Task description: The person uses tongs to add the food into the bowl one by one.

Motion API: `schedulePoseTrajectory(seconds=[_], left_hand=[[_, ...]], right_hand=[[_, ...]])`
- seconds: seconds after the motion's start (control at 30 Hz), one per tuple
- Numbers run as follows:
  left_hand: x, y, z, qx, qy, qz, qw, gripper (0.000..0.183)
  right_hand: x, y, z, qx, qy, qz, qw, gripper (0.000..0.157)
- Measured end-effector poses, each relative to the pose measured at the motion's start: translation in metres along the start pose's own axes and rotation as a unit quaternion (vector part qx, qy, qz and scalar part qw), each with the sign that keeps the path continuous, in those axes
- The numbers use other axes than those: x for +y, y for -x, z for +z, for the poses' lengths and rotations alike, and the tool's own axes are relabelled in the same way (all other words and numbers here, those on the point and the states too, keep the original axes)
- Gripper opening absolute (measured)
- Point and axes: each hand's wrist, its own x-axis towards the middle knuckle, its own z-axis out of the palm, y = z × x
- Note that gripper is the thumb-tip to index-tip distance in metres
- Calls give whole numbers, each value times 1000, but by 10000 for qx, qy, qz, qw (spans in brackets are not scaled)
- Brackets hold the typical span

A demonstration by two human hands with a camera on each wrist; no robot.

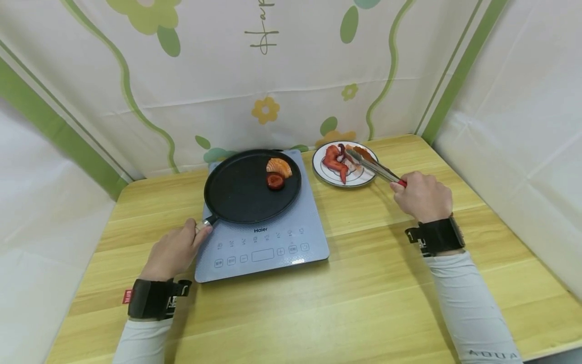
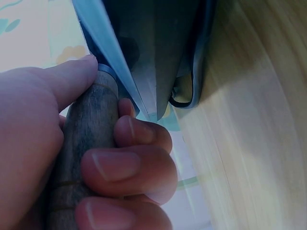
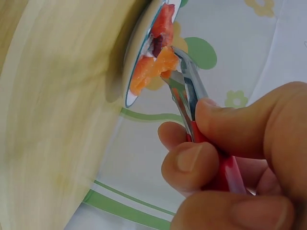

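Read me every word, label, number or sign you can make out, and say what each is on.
"Haier": on the cooktop.
"+" and "-": on the cooktop's control panel.
"Hap": sideways on the backdrop cloth, cut off at the picture's top edge.
"AQUA": on the right sleeve, faint.
Too small or blurred: the other panel marks, the red tag by the left wrist, white marks on both wrist straps.
No numbers readable.
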Motion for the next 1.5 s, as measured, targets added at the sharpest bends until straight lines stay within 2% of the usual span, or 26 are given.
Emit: schedulePoseTrajectory(seconds=[0.63, 1.0, 1.5], left_hand=[[1, -1, -1, 8, -49, -12, 10000, 54], [0, 1, -1, -12, -43, -17, 10000, 55], [1, 0, -1, 14, -42, -7, 10000, 56]], right_hand=[[-4, 3, -4, -61, -69, -34, 10000, 36], [-15, 6, -10, -146, -170, -152, 9996, 36], [-24, 12, -16, 5, -294, -279, 9992, 37]])
